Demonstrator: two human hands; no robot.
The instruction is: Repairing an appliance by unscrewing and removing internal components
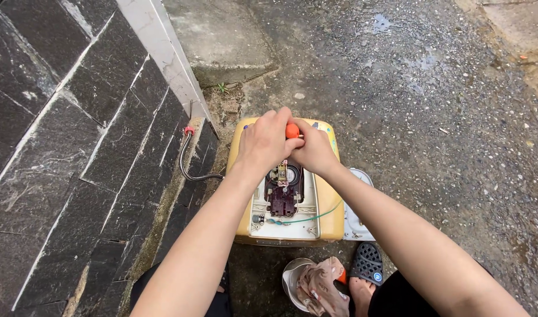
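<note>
Nearest the camera, at the bottom edge, a small pale bowl (293, 275) holds a crumpled pinkish cloth (320, 286), and just beside it a foot in a dark perforated sandal (367, 262) rests on the wet concrete ground (445, 117).

Beyond these lies a yellow appliance casing (333, 217) with its front cover off, showing a white inner panel, a dark maroon circuit board (282, 196) and a thin green wire (307, 219) that curves across the lower part. A white cover piece (358, 226) lies against its right side.

Both forearms reach forward over the opened casing. The left hand (263, 144) and the right hand (316, 151) are both closed around an orange-handled tool (292, 130), apparently a screwdriver, held upright over the upper end of the circuit board. Its tip is hidden by the fingers, so what it bears on cannot be told.

To do this well, I judge that the tool should stay straight in line with whatever it turns, one hand pressing down and the other steadying, with the casing kept from sliding on the damp ground and the loose wire kept clear of the shaft.

Farther off, a grey flexible hose (185, 164) with a red end runs from the casing to the dark stone-tiled wall (75, 147) on the left, and puddles dot the ground beyond.
</note>
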